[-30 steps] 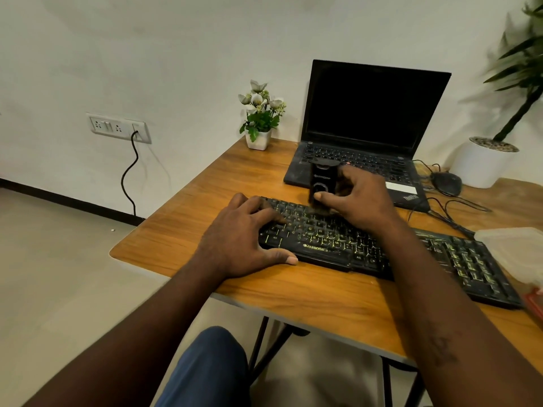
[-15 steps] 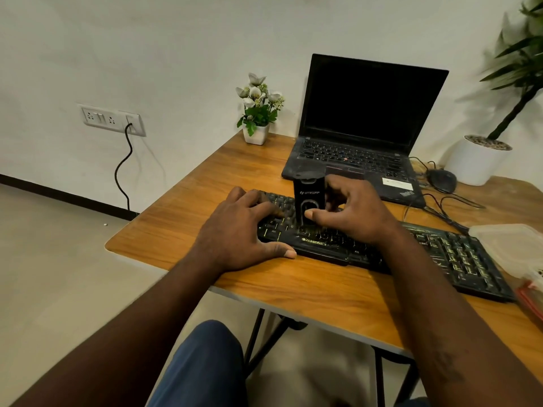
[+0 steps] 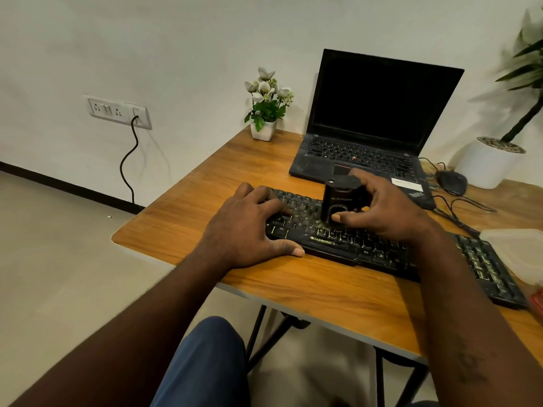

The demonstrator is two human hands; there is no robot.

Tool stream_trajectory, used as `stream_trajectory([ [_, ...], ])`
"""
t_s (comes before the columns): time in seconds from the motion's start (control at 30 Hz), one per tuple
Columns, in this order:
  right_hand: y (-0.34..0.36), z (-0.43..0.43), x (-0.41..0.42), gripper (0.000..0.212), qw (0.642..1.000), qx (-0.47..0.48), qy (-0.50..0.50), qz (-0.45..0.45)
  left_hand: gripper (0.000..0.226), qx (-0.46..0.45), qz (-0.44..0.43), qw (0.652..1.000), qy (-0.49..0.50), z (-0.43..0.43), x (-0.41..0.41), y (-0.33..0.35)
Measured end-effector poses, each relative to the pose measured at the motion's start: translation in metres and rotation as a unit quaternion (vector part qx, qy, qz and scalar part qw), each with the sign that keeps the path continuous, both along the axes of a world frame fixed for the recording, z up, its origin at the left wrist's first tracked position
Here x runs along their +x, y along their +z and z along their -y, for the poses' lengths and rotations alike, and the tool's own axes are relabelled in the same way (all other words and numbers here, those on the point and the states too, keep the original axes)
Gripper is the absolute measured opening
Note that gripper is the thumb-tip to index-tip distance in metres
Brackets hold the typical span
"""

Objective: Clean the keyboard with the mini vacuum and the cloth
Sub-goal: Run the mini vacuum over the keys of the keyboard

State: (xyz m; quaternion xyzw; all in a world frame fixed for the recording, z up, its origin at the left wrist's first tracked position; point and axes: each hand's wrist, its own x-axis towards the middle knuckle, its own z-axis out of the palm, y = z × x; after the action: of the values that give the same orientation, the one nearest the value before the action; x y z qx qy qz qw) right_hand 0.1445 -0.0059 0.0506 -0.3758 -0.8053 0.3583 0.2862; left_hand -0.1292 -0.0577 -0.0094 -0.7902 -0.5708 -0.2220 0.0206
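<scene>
**Inspector:** State the position of the mini vacuum (image 3: 338,201).

**Assistant:** Upright on the keyboard (image 3: 321,240), left of its middle, with its base down among the keys. The right hand (image 3: 388,210) is clamped round it, the thumb across the front face and the fingers curled behind. In my judgement the nozzle is kept flat against the keys so that suction reaches between them.

**Inspector:** And the left hand (image 3: 246,230)?

**Assistant:** It grips nothing. It lies flat over the keyboard's left end, fingers spread on the keys and thumb along the front edge. The likely purpose is to pin the board to the table (image 3: 293,283) so the vacuum's travel does not push it about.

**Inspector:** Surroundings?

**Assistant:** An open laptop (image 3: 367,127) sits directly behind the keyboard, its screen dark. A plastic container (image 3: 517,254) is at the keyboard's right end and appears to overlap its corner.

**Inspector:** The cloth?

**Assistant:** I can make out none. I judge that the vacuuming step is in hand and the wiping is not yet begun. Pale specks show on keys just beside the vacuum.
</scene>
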Motion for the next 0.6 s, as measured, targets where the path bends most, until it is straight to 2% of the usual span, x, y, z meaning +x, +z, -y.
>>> stream_trajectory([
  [0.1, -0.001, 0.003, -0.01, 0.039, 1.0, 0.011, -0.002, 0.002, 0.097, 0.0, -0.004, 1.0, 0.004, -0.001, 0.001, 0.0],
  [0.27, -0.014, 0.007, -0.044, 0.034, 0.993, 0.112, 0.009, 0.036, 0.104, 0.007, -0.006, 1.0, 0.006, -0.001, 0.001, 0.0],
  [0.47, 0.004, 0.003, 0.006, 0.047, 0.999, -0.013, -0.018, 0.027, 0.095, -0.008, 0.004, 1.0, 0.004, -0.001, 0.0, 0.0],
  [0.6, 0.003, 0.004, 0.003, 0.043, 1.0, -0.02, -0.022, -0.006, 0.096, -0.008, 0.003, 1.0, 0.003, -0.002, 0.0, 0.001],
])
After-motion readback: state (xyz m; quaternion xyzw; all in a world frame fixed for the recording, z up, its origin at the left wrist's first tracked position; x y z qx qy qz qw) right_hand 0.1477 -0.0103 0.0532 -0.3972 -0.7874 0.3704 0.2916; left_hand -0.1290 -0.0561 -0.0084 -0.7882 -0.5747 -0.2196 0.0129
